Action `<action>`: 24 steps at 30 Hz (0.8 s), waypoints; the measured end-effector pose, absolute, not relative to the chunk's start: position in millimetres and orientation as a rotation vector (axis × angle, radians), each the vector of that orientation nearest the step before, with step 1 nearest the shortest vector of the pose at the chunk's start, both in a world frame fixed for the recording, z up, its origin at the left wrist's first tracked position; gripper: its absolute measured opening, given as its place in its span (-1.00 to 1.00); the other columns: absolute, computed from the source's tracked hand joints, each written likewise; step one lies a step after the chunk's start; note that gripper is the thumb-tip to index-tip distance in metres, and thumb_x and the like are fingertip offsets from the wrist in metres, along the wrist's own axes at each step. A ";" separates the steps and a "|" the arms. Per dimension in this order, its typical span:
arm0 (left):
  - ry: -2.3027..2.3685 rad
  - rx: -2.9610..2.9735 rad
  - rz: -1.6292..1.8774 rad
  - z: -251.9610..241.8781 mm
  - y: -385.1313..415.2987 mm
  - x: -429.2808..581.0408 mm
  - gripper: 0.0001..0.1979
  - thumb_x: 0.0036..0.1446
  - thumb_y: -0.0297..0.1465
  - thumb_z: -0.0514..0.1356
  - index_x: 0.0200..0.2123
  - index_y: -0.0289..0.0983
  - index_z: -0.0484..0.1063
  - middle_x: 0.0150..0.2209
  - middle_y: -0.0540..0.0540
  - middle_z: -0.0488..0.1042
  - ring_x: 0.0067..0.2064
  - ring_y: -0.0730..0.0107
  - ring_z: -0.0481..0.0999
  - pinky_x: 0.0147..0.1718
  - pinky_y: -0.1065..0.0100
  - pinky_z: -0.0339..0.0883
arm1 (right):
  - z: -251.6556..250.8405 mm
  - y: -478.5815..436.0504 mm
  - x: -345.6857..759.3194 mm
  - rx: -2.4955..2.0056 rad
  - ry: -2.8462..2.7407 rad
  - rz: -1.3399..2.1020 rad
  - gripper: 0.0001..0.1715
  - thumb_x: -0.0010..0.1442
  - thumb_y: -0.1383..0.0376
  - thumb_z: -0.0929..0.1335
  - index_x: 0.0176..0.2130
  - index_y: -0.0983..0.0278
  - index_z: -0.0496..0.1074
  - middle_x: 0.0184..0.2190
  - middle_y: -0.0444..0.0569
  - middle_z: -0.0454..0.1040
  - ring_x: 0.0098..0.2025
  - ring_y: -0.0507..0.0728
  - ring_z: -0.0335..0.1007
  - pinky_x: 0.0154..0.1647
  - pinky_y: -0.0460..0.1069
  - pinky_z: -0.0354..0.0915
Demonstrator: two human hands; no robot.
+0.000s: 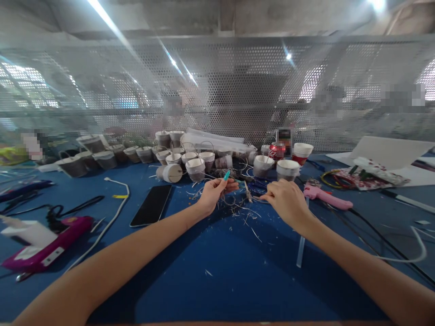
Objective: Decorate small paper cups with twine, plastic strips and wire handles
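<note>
My left hand (215,194) is palm up over a scatter of thin pale strands (243,210), its thumb raised with a teal tip and its fingers stretched to the right. I make out nothing held in it. Opposite, my right hand (287,201) is closed, back upward and thumb toward the left; whatever it grips is hidden or too thin to name. Between the hands stands a small beige piece (248,192), too blurred to identify. Just behind lie dark blue-handled tools (256,183). A small grey-wrapped bucket (195,169) with a thin handle stands beyond my left hand.
More wrapped buckets (146,154) line the back. At left are a black phone (152,206), a white cable (117,206) and a magenta power strip (47,249). A pink glue gun (328,195) lies at right, near stacked paper cups (302,153) and a red can (277,151).
</note>
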State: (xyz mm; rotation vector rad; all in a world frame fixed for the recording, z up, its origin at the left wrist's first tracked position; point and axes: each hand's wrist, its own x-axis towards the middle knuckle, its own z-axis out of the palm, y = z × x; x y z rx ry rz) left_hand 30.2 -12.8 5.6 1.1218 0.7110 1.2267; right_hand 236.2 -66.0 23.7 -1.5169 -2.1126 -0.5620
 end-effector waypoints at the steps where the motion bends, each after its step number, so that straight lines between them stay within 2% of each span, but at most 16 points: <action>1: 0.714 1.117 1.231 5.0 -12.0 30.1 -0.76 -0.02 -0.27 0.23 -0.41 -0.37 0.47 -0.41 -0.14 0.57 -0.32 0.29 0.56 -0.11 0.20 0.35 | 24.2 -65.8 236.3 -1.506 -2.113 -0.553 -0.69 0.11 0.24 0.34 -0.61 0.28 0.32 -0.57 -0.10 0.42 -0.43 0.08 0.24 -0.40 -0.04 -0.01; 6: 0.745 1.072 1.263 4.3 -9.8 30.0 -0.78 0.02 -0.29 0.21 -0.41 -0.37 0.46 -0.38 -0.15 0.57 -0.31 0.30 0.56 -0.11 0.21 0.34 | 23.2 -60.9 239.3 -1.495 -2.210 -0.498 -0.78 0.16 0.31 0.29 -0.49 0.26 0.44 -0.50 -0.09 0.49 -0.39 0.09 0.29 -0.37 -0.02 0.03; 11: 0.731 1.084 1.232 7.3 -12.4 29.2 -0.79 0.05 -0.31 0.19 -0.40 -0.38 0.48 -0.34 -0.19 0.57 -0.29 0.26 0.56 -0.12 0.21 0.35 | 20.7 -59.9 238.3 -1.568 -2.251 -0.434 -0.77 0.15 0.37 0.28 -0.46 0.25 0.49 -0.46 -0.07 0.51 -0.35 0.10 0.33 -0.38 -0.03 0.07; 17: 0.728 1.076 1.220 8.1 -13.4 29.1 -0.80 0.06 -0.35 0.17 -0.37 -0.40 0.47 -0.35 -0.19 0.57 -0.28 0.28 0.55 -0.12 0.24 0.35 | 24.6 -67.3 233.9 -1.625 -2.196 -0.469 -0.80 0.11 0.37 0.31 -0.51 0.28 0.46 -0.52 -0.06 0.49 -0.44 0.08 0.33 -0.47 -0.06 0.03; 24: 0.746 1.082 1.207 7.5 -12.4 29.7 -0.80 0.09 -0.35 0.16 -0.37 -0.39 0.46 -0.33 -0.22 0.57 -0.28 0.28 0.55 -0.13 0.23 0.36 | 22.4 -66.3 232.2 -1.544 -2.168 -0.552 -0.80 0.09 0.36 0.33 -0.55 0.29 0.40 -0.57 -0.05 0.44 -0.45 0.09 0.28 -0.43 -0.04 0.06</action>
